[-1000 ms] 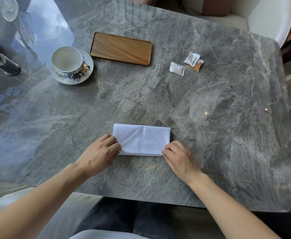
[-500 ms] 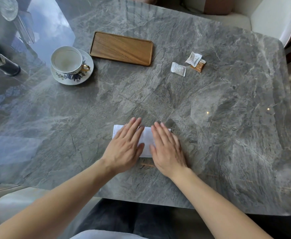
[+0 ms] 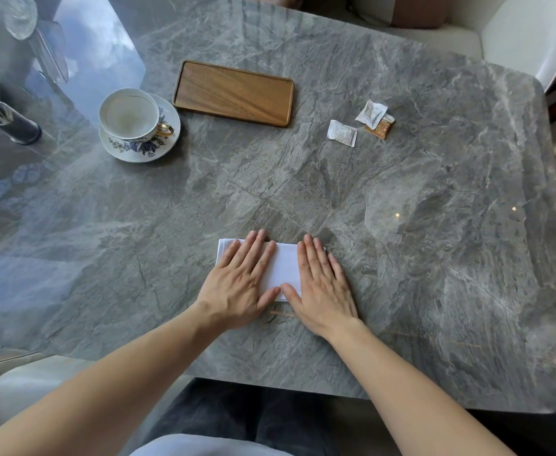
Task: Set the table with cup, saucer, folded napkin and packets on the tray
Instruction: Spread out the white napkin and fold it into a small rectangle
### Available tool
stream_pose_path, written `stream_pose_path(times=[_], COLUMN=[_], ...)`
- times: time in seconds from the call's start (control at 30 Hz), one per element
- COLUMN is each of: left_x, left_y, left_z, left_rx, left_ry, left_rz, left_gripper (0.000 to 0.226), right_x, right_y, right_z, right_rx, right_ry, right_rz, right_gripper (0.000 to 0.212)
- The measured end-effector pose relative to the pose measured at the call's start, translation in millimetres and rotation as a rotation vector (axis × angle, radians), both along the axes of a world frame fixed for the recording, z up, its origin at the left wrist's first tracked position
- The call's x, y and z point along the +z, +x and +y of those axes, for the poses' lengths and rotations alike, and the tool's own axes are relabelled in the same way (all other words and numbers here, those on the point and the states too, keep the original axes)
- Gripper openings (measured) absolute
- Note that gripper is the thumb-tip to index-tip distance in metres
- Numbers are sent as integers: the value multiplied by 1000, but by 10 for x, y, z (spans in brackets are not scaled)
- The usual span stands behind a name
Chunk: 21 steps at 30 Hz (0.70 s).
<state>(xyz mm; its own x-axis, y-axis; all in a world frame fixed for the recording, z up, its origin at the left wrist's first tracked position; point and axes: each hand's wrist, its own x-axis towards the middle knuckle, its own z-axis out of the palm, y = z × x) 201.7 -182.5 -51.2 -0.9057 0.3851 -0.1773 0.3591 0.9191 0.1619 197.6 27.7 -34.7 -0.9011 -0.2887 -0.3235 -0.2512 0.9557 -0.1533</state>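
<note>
A white folded napkin (image 3: 284,266) lies near the front of the grey marble table (image 3: 401,225). My left hand (image 3: 238,281) and my right hand (image 3: 322,287) rest flat on it, fingers spread, covering most of it. A white cup (image 3: 128,115) stands on a flowered saucer (image 3: 168,141) at the back left. Right of it lies a bare wooden tray (image 3: 235,93). Two white packets (image 3: 342,133) (image 3: 371,113) and a brown one (image 3: 382,128) lie at the back right.
A glass shaker with a dark base (image 3: 10,121) and a clear glass piece (image 3: 44,44) stand at the far left. A white chair (image 3: 526,37) sits beyond the table's far right corner. The table's front edge runs just above my lap.
My hands moved from the napkin's lower corners up onto its top, lying flat. In the last half second they spread slightly apart, showing more napkin between them.
</note>
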Motion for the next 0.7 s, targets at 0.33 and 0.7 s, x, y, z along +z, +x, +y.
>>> stream_pose_path(times=[0.33, 0.7], left_x=[-37, 12], left_y=[-9, -370], left_z=[8, 114], left_rx=[17, 129], left_ry=[13, 49], left_rz=[6, -20], left_gripper=[92, 91], right_x=[287, 495], right_y=[-456, -952], right_z=[102, -20], right_rx=[-341, -566], right_ry=[-155, -312], right_rz=[-85, -280], right_gripper=[45, 31])
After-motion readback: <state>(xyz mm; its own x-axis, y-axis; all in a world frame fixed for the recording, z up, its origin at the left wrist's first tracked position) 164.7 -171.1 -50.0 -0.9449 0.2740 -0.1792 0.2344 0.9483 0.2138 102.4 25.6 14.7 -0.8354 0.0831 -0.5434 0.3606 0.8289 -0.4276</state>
